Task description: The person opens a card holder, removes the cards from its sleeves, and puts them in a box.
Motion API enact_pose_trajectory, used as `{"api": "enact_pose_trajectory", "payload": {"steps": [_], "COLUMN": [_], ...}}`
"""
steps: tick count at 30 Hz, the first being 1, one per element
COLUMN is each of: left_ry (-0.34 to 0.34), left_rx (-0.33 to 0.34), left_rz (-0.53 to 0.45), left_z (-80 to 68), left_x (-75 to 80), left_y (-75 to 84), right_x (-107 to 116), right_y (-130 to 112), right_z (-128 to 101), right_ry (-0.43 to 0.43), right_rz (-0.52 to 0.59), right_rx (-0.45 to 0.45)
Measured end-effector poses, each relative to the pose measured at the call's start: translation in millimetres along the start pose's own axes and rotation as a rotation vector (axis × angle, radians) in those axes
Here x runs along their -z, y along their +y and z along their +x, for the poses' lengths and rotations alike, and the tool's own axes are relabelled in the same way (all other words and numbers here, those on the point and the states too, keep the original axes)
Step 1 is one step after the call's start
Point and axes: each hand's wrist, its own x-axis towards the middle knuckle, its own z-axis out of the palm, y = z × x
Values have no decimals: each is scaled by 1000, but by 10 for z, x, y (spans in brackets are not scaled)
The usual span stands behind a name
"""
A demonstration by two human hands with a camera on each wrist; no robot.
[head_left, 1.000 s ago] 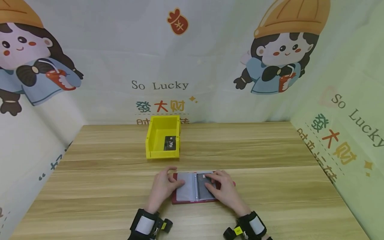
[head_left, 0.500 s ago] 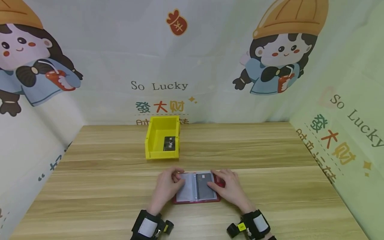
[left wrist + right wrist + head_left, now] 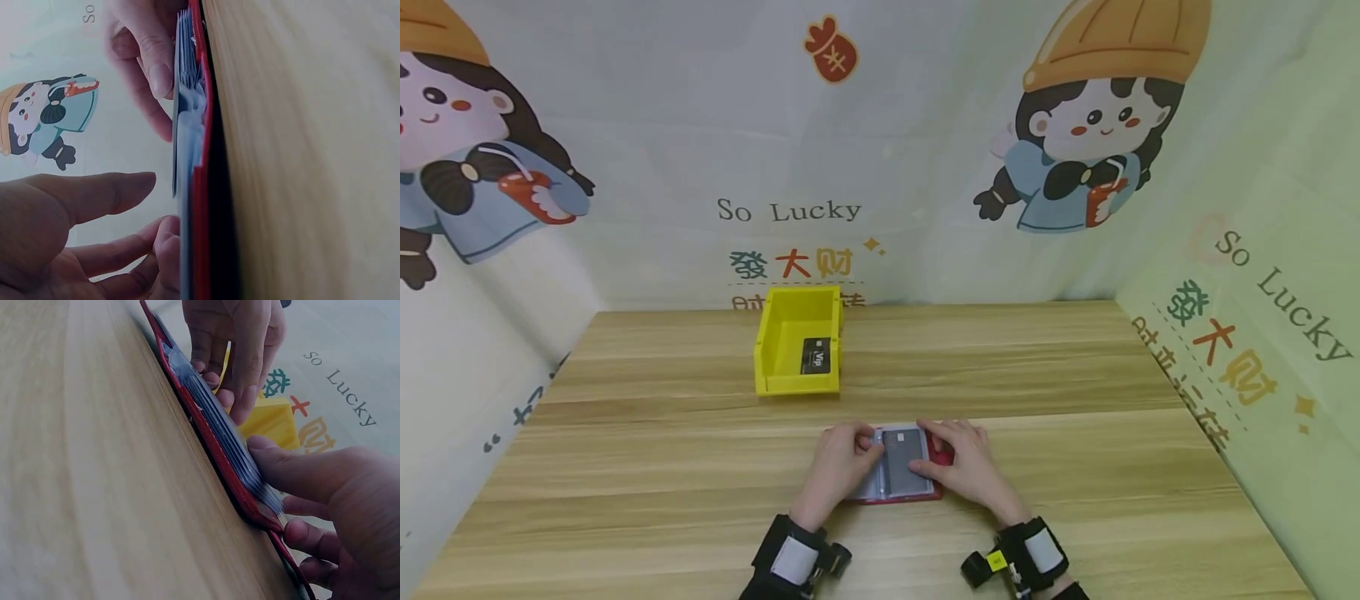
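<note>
We saw our left hand [image 3: 841, 460] and right hand [image 3: 957, 460] pinching the red card holder [image 3: 898, 492] on the surface [image 3: 1075, 467], a yellow bin [image 3: 796, 340] beyond.

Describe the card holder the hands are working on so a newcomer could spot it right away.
On the wooden table, look at the near edge, in front of the yellow bin. The card holder lies open and flat between the left hand and right hand. Its red cover and clear plastic sleeves, one showing a dark card, set it apart; the bin's black card lies loose.
</note>
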Motion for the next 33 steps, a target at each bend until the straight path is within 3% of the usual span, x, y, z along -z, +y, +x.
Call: {"api": "enact_pose_trajectory", "payload": {"steps": [12,22,33], "left_ry": [-22,-62,-78], "left_rx": [-6,46,49], "left_rz": [-35,-91,-115], "left_z": [1,16,36], "left_x": [-28,-47,-62], "left_y": [3,-40,-67], "right_x": [27,16,1], "right_y": [-20,-18,-13], "right_z": [-4,-11,-15], "right_ry": [1,-12,-1], "right_rz": [9,3,3], "right_rx": [-9,-10,-9]}}
